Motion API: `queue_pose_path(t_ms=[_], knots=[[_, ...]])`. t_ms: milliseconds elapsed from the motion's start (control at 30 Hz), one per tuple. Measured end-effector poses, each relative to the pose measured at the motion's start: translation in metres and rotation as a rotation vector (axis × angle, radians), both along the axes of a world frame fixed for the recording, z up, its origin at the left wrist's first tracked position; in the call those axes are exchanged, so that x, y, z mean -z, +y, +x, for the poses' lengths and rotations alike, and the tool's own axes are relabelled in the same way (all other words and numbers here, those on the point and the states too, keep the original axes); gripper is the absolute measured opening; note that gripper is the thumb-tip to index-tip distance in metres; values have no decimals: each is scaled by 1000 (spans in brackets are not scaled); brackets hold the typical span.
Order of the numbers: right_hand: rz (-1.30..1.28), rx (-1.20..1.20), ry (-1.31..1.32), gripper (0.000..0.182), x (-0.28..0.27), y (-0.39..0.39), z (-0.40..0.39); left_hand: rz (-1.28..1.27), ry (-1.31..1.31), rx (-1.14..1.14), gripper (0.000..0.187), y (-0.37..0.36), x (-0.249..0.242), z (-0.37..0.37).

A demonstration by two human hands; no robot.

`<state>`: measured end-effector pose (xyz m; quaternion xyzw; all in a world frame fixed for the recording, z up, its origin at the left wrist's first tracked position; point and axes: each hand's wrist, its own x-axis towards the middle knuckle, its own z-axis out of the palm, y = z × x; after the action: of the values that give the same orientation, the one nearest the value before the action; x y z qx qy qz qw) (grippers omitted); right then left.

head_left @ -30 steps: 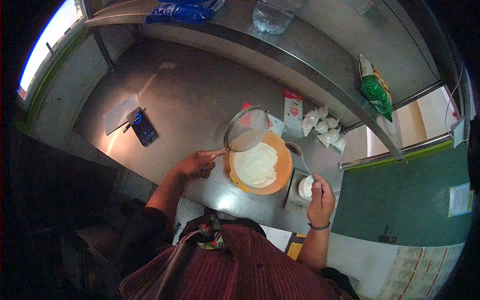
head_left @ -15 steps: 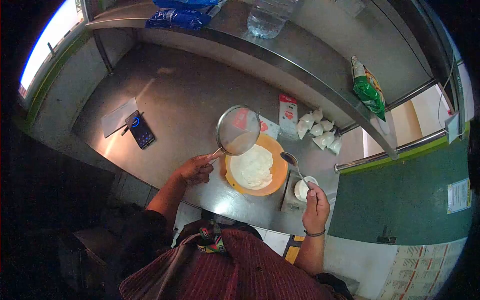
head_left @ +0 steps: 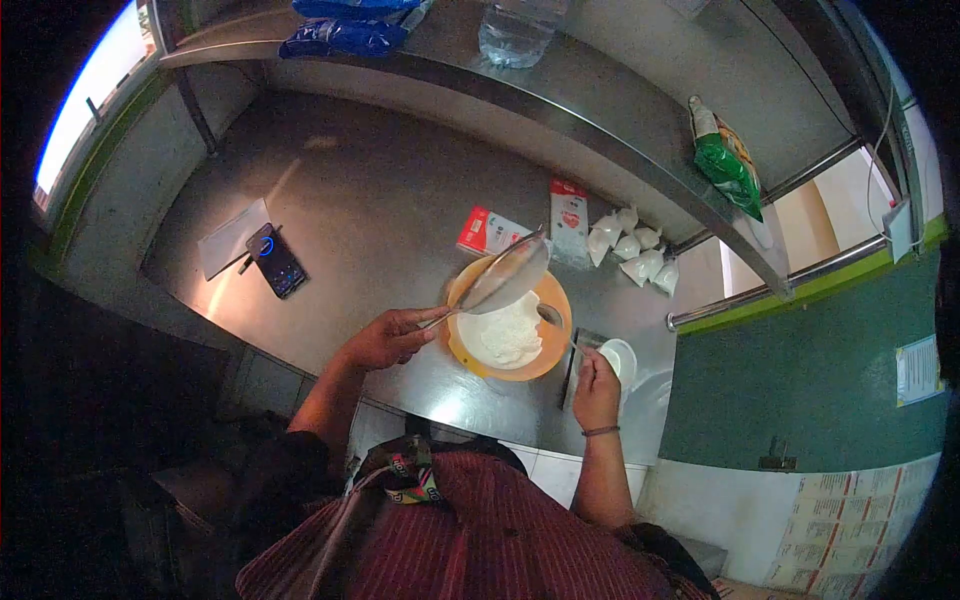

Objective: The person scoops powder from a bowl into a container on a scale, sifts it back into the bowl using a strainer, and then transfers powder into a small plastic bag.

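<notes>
My left hand (head_left: 388, 339) is closed round the handle of a round mesh sieve (head_left: 507, 275), tilted above an orange bowl (head_left: 562, 352). White flour (head_left: 500, 335) fills much of the bowl. In my right hand (head_left: 597, 390) is a metal spoon (head_left: 551, 316), its head over the right side of the bowl by the flour. Just beyond that hand, a white cup (head_left: 622, 360) stands on a flat scale (head_left: 577, 375), partly hidden by the hand.
Behind the bowl lie two red-and-white packets (head_left: 487, 232) and several small bags of white powder (head_left: 627, 245). A phone (head_left: 276, 262) and paper (head_left: 228, 240) rest at left. A metal shelf (head_left: 590, 110) overhangs the back, holding a water bottle (head_left: 515, 38) and green packet (head_left: 728, 170).
The sieve has tipped from facing me to a steep slant and shifted right over the bowl. My right hand has brought the spoon left and down to the bowl.
</notes>
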<state>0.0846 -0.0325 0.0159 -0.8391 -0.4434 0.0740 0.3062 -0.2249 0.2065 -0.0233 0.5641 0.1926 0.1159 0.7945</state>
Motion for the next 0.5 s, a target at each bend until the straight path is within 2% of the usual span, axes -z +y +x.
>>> queue_pose_path(t_ms=[67, 100, 133, 267, 400, 500], knots=[[22, -8, 3, 27, 12, 11, 2, 295, 135, -23, 56, -5, -22, -3], [5, -26, -71, 27, 17, 18, 3, 298, 136, -21, 56, -7, -23, -3], [-11, -43, -145, 27, 21, 23, 5, 420, 187, -41, 59, -9, -23, -5], [19, -44, -168, 25, 17, 44, 4, 760, 331, -116, 67, -22, -43, -9], [-184, -52, -283, 30, 21, 57, 9, 731, 393, -196, 70, -31, -51, -16], [-303, -45, -321, 31, 22, 62, 4, 826, 425, -204, 69, -32, -59, -21]])
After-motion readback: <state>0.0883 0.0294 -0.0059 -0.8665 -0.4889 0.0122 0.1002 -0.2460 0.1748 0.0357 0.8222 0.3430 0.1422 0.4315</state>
